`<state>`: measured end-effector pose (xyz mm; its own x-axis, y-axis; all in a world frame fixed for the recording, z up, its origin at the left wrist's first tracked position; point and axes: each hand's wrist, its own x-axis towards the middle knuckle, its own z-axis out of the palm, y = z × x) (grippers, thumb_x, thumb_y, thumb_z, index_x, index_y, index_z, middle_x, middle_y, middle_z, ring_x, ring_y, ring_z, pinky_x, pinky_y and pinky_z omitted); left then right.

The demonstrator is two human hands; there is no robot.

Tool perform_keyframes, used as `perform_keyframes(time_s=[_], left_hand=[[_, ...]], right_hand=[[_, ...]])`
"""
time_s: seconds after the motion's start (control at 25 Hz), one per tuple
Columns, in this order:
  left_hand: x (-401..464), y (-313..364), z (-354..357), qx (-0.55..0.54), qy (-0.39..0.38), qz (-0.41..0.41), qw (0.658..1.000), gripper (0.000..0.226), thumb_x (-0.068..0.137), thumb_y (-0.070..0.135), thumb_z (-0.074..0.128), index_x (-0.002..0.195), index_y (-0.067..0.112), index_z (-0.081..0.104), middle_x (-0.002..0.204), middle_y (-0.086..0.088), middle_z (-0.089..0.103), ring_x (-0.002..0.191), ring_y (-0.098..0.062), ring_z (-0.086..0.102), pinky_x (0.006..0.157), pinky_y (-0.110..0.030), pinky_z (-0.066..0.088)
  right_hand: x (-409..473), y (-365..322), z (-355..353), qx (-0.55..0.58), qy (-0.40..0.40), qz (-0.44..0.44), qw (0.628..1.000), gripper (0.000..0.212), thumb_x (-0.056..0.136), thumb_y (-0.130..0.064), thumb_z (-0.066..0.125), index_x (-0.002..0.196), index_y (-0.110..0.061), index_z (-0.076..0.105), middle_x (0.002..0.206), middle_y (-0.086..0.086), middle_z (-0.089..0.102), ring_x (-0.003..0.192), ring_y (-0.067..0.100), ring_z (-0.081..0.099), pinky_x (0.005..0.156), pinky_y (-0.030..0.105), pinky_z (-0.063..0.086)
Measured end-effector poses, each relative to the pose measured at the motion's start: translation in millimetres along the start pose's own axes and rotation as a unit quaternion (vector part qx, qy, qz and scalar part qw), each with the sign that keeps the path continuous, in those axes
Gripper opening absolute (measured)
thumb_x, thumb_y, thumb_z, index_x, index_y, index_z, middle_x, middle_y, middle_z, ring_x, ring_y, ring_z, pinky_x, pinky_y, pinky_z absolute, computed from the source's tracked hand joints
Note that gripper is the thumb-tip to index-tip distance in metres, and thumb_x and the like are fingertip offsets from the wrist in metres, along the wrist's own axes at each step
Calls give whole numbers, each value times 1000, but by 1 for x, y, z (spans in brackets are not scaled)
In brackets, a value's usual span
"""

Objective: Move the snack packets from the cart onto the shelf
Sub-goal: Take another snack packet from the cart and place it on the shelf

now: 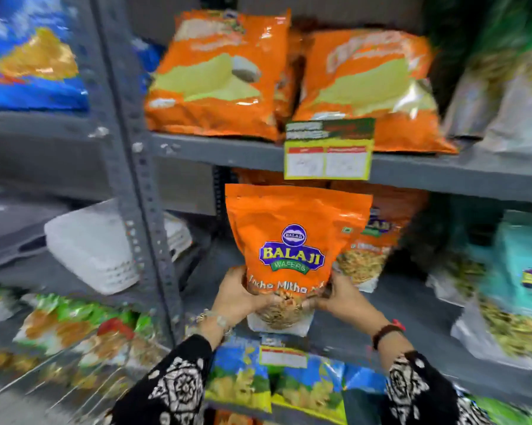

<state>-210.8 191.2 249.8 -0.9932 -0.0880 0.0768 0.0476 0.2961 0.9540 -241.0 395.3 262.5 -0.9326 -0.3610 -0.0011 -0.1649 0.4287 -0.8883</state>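
An orange Balaji snack packet (292,240) stands upright at the front of the middle grey shelf (412,305). Both hands hold its lower part: my left hand (238,297) grips the left bottom corner and my right hand (343,297) the right one. Right behind it, a second orange packet of the same kind (378,237) stands on that shelf. At the lower left, the wire cart (59,375) holds several green and orange packets, blurred.
Two large orange bags (218,78) sit on the shelf above, with a yellow price tag (327,150) on its edge. Teal and green packets (516,271) fill the shelf's right side. A white plastic basket (92,246) lies left of the grey upright post. Blue packets (304,384) stand below.
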Motion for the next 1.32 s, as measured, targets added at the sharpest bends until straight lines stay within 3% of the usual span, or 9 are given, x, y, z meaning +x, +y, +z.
perform_keyframes(time_s=[0.12,0.28,0.52,0.68,0.84,0.92,1.0,1.16,1.32], left_hand=[[37,5,43,-29,-37,11,999,50,49,17,86,80,35,52,87,13,61,86,-7,61,68,-14,50],[58,-5,79,-18,-66,3,998,71,41,32,86,102,21,52,111,-7,61,104,-21,57,92,-41,49],[66,-15,93,19,-86,4,996,115,26,65,76,124,17,40,125,-5,46,117,-20,44,103,-40,40],[55,-27,88,38,-70,28,996,85,60,30,80,129,26,30,131,5,43,125,-19,40,97,-15,38],[2,-58,44,82,30,14,996,81,66,21,77,133,12,33,138,-10,44,127,-23,41,100,-23,31],[-38,-80,4,91,77,-22,993,73,66,21,76,128,7,40,132,-15,49,123,-25,45,102,-25,31],[-83,-103,-37,105,117,-71,985,69,66,27,73,125,6,44,121,-16,55,112,-27,52,101,-38,40],[-194,-167,-117,167,223,-202,939,63,74,17,70,128,7,40,132,-17,49,121,-30,46,99,-38,38],[-290,-230,-163,157,287,-328,886,65,71,18,72,127,8,41,133,-16,48,123,-29,45,99,-33,35]], right_hand=[[4,18,-36,13,67,21,997,60,65,-3,76,112,-18,42,113,8,58,105,23,56,90,31,45],[14,51,-49,38,81,69,994,65,69,6,69,122,-12,37,119,8,54,105,19,51,85,21,47],[17,85,-51,80,87,105,988,68,71,-1,70,127,-16,34,128,11,52,116,24,50,102,45,41],[1,93,-38,91,151,90,980,83,70,-10,73,136,-18,23,135,0,39,128,20,37,107,49,35],[-34,94,15,61,307,58,948,51,68,-6,74,110,-17,46,112,9,52,108,31,52,92,36,45],[-44,82,57,49,249,13,967,43,69,-4,73,97,-25,47,99,6,54,96,28,56,79,13,45],[-41,65,101,27,143,-30,989,42,70,-2,71,95,-28,48,99,8,56,92,23,56,74,5,43],[-25,17,225,-65,-112,-109,986,41,72,-6,70,109,-10,53,110,11,56,101,20,52,85,20,39],[-23,-1,351,-145,-331,-134,923,54,76,-14,67,124,-11,43,134,15,47,125,26,42,103,38,36]])
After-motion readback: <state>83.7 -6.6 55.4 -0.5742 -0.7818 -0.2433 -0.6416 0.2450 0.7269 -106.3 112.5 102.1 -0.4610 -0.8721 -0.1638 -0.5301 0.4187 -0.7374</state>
